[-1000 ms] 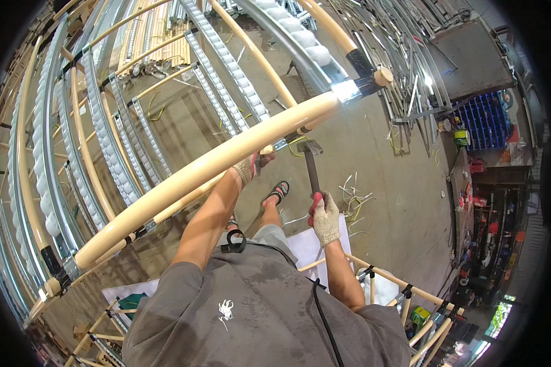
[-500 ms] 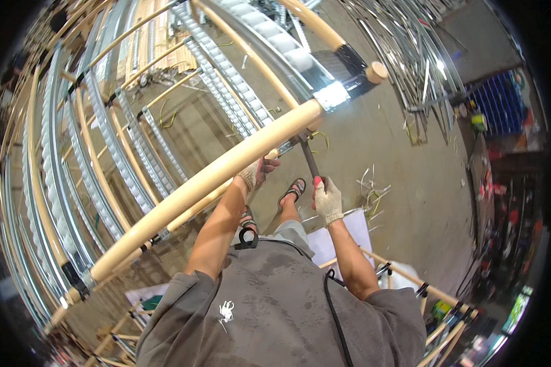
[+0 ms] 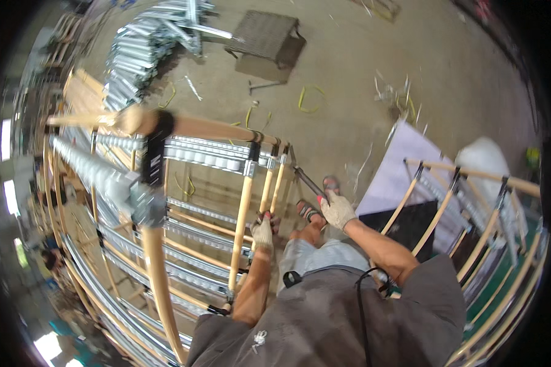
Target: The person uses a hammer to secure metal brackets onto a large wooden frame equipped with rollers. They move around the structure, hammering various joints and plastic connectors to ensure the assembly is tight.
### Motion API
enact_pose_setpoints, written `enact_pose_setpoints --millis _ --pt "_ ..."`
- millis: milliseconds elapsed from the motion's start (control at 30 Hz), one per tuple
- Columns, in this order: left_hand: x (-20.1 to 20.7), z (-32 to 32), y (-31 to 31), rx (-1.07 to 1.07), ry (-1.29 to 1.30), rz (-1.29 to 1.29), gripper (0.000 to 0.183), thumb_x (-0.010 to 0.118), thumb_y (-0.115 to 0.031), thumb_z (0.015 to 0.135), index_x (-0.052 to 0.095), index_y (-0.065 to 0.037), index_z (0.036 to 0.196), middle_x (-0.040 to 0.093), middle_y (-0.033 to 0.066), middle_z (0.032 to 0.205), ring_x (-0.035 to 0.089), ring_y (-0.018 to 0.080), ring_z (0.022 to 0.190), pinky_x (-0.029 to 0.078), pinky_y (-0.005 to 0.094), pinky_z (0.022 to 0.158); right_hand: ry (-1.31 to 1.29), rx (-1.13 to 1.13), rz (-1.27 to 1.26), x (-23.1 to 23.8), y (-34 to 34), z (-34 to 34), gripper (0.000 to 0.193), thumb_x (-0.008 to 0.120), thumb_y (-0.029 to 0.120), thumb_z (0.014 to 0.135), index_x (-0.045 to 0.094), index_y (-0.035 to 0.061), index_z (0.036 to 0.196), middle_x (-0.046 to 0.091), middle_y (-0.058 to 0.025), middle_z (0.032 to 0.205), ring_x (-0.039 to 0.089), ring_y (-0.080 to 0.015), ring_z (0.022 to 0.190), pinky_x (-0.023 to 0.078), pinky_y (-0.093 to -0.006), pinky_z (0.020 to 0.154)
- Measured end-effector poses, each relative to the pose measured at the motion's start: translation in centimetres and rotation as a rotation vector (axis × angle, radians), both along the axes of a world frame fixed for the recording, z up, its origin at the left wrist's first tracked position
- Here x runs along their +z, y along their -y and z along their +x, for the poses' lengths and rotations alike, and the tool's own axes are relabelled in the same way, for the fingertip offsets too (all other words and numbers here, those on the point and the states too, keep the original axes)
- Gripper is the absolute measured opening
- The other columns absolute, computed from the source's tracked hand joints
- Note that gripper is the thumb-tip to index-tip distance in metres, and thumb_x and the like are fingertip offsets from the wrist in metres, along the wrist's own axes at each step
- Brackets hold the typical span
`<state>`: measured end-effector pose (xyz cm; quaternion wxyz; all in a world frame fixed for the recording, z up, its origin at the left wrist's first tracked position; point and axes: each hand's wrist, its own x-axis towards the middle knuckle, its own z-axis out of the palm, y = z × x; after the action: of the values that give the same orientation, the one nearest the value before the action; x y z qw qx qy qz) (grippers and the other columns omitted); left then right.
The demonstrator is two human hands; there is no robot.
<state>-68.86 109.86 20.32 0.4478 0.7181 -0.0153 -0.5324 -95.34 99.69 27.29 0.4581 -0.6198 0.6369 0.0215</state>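
Observation:
My right hand (image 3: 338,211), in an off-white glove, is closed around the dark handle of a hammer (image 3: 309,181). The slim head of the hammer is beside the end of a beige tube rack (image 3: 243,223). My left hand (image 3: 263,233), gloved too, wraps around a thin beige tube (image 3: 267,191) of that rack; some of its fingers are hidden behind the tube. Black joints and metal brackets join the tubes, and rows of grey roller tracks (image 3: 205,153) run across the rack.
Close on the left, a thick beige post (image 3: 159,281) with a black joint rises. A second tube rack (image 3: 483,244) stands at the right beside a white sheet (image 3: 395,165). Farther off are metal rails (image 3: 138,55), a low woven stool (image 3: 263,33), another hammer (image 3: 264,85) and yellow straps (image 3: 303,101).
My view has swung round, so the rack now lies lower and to the left. My left hand now grips a thin tube. The hammer stays in my right hand.

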Motion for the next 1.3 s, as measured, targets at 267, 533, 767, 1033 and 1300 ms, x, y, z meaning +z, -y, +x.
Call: enact_pose_setpoints --millis 267,533,767,1033,1300 --pt "-11.8 9.4 1.3 0.297 0.079 0.238 0.031 0.054 -0.041 0.099 0.062 -0.014 0.111 0.065 -0.0027 0.08 0.057 0.0069 0.063 0.039 0.0213 0.047 0.182 0.376 -0.073 -6.4 -0.9 6.1 0.035 0.052 0.031 0.096 0.055 0.0081 0.122 0.065 -0.0169 0.097 0.067 -0.0365 0.088 0.054 -0.047 0.073" --pt "-15.5 9.8 6.3 0.204 -0.237 -0.123 0.036 0.06 -0.04 0.096 0.058 -0.011 0.117 0.067 0.0022 0.103 0.057 0.0091 0.068 0.041 0.0194 0.046 0.149 0.079 -0.117 -14.1 1.4 10.7 0.036 0.053 0.029 0.095 0.054 0.0098 0.125 0.064 -0.0157 0.093 0.066 -0.0355 0.086 0.053 -0.047 0.072" --pt "-19.5 9.7 12.1 -0.072 -0.458 -0.334 0.043 0.061 -0.039 0.094 0.056 -0.006 0.12 0.065 0.0094 0.091 0.055 0.0145 0.054 0.046 0.0246 0.045 0.277 0.072 -0.137 -14.8 -1.7 9.1 0.04 0.055 0.033 0.094 0.053 0.0123 0.129 0.065 -0.0122 0.092 0.067 -0.0318 0.083 0.053 -0.0457 0.068" --pt "-22.4 13.9 7.8 0.314 -0.162 -0.164 0.045 0.051 -0.047 0.097 0.061 -0.009 0.119 0.066 0.0081 0.095 0.057 0.0151 0.059 0.046 0.0264 0.047 0.122 0.214 -0.19 -17.4 -0.3 10.0 0.039 0.054 0.033 0.095 0.057 0.0124 0.128 0.062 -0.01 0.083 0.067 -0.0286 0.081 0.055 -0.0409 0.065" --pt "-16.2 6.4 12.5 0.273 -0.163 -0.165 0.046 0.055 -0.044 0.097 0.062 -0.002 0.116 0.068 0.0064 0.087 0.058 0.0142 0.059 0.042 0.0205 0.045 0.15 0.188 -0.432 -18.5 -2.6 10.2 0.04 0.063 0.033 0.089 0.061 0.0138 0.124 0.059 -0.0072 0.078 0.064 -0.0257 0.078 0.053 -0.0381 0.061"
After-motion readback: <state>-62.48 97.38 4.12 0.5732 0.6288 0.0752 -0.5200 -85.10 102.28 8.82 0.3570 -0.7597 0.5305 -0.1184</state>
